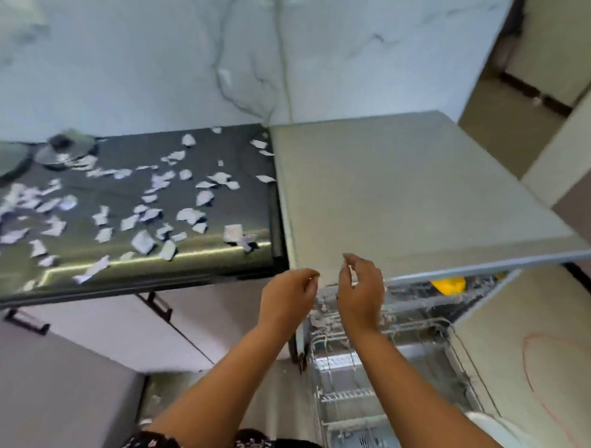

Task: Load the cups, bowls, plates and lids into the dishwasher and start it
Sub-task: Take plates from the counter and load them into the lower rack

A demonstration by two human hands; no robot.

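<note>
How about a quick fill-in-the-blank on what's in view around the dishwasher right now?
1. Torn scraps of ____ litter the dark countertop.
2. The glass lid lies at the countertop's far ____ end.
3. The one bright item in the upper rack of the dishwasher is ____ in colour.
Missing words: paper; left; yellow.

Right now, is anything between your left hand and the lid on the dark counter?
Nothing upright: only loose paper scraps lie across the counter between the left hand and the lid, far left.
</note>
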